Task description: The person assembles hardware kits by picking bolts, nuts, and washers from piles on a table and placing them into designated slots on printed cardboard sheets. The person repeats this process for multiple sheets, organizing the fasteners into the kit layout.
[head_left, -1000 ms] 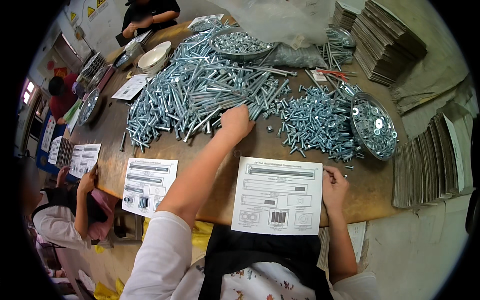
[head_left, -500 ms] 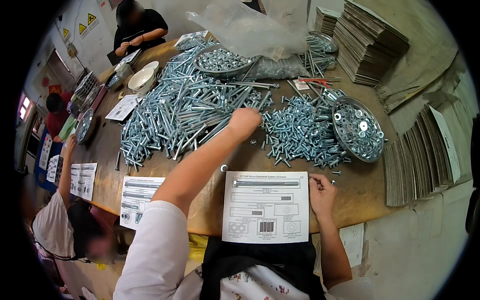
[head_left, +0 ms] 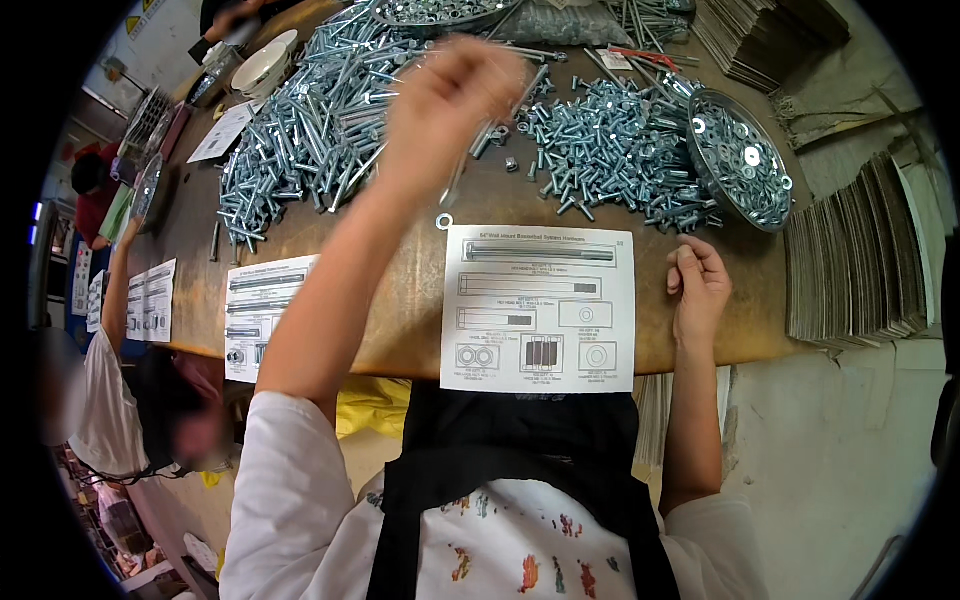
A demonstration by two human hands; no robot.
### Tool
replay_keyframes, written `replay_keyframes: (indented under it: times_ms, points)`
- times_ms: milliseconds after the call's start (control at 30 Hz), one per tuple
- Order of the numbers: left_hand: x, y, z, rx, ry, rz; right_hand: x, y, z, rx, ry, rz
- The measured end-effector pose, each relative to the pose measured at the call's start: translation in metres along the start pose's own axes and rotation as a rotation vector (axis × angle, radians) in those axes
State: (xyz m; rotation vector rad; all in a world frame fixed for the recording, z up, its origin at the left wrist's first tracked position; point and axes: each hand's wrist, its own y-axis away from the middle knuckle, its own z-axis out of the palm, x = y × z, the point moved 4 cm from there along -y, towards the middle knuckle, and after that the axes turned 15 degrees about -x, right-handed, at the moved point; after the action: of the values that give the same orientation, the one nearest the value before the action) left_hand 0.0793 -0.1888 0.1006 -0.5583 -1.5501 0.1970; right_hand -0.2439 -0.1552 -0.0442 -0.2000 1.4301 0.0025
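My left hand (head_left: 455,105), blurred by motion, is raised over the front of a heap of long bolts (head_left: 300,150). A long bolt, smeared too, slants down from its closed fingers. My right hand (head_left: 698,285) is at the table's front right with its fingers curled; whether anything is inside them is hidden. Between my arms lies a printed sheet (head_left: 540,312) with drawings of bolts, nuts and washers. A washer-like ring (head_left: 444,221) sits at its upper left corner, and a loose nut (head_left: 511,164) lies farther back. Beyond the right hand spreads a pile of short bolts (head_left: 600,145).
A round metal tray of washers (head_left: 745,165) tilts against the short bolts. Cardboard stacks (head_left: 860,260) stand at the right. A metal tray of nuts (head_left: 440,15) and white bowls (head_left: 262,70) are farther back. Another printed sheet (head_left: 262,310) lies left; co-workers sit along that side.
My left hand has risen from the bolt heap, now with a long bolt. My right hand has moved off the sheet's edge to the right. The whole view has tilted down.
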Motion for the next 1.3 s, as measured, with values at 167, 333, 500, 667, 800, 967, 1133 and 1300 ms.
replay_keyframes:
  times_ms: [167,333,500,667,800,967,1133,1300]
  points:
    - [-0.026,0.078,0.107,-0.552,-0.582,-0.113,-0.024,0.004,0.027,-0.109,0.103,-0.010]
    - [-0.048,0.102,0.118,-0.487,-0.707,0.013,-0.035,0.016,0.064,-0.495,0.645,-0.049]
    - [-0.034,0.141,0.032,-0.037,-0.598,-0.278,-0.044,0.034,0.092,-0.634,0.956,-0.178]
    - [-0.041,0.180,0.000,-0.149,-0.511,-0.466,-0.022,0.032,0.087,-0.511,0.918,-0.283]
    - [-0.038,0.181,0.014,-0.186,-0.586,-0.470,-0.021,0.030,0.086,-0.497,0.903,-0.286]
    - [-0.054,0.187,0.014,-0.123,-0.559,-0.482,-0.023,0.028,0.087,-0.505,0.878,-0.224]
    - [-0.051,0.181,0.014,-0.116,-0.523,-0.506,-0.023,0.022,0.085,-0.519,0.907,-0.281]
    - [-0.046,0.178,0.003,-0.216,-0.429,-0.541,-0.027,0.025,0.086,-0.554,0.873,-0.209]
